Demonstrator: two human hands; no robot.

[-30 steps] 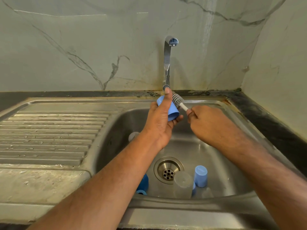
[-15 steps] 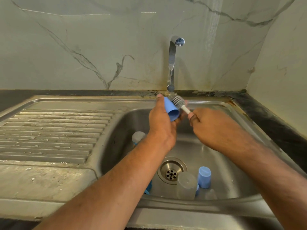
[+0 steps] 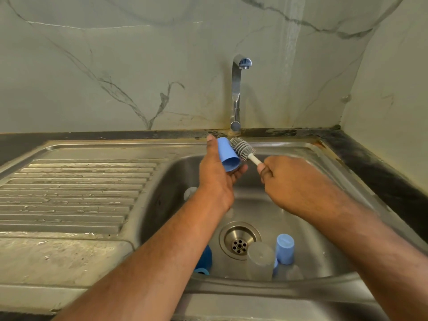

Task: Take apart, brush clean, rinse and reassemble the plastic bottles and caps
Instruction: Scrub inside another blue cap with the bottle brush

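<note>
Stainless-steel sink basin (image 3: 324,258) below a chrome tap (image 3: 236,89). Above the basin, under the tap, the left hand (image 3: 216,179) grips a light-blue plastic cap (image 3: 228,157); the right hand (image 3: 294,181) is curled round a white-handled grey bristle brush (image 3: 244,150), its bristles against the cap's side. Another light-blue cap (image 3: 285,249) stands near the round metal drain (image 3: 239,243).

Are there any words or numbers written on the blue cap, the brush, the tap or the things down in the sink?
None can be read.
Blue cap in the left hand: plain, no text.
Brush in the right hand: no marking visible.
Tap: bare metal, no brand visible.
Standing blue cap and clear bottle in the sink: no print; the bottle is blurred.
</note>
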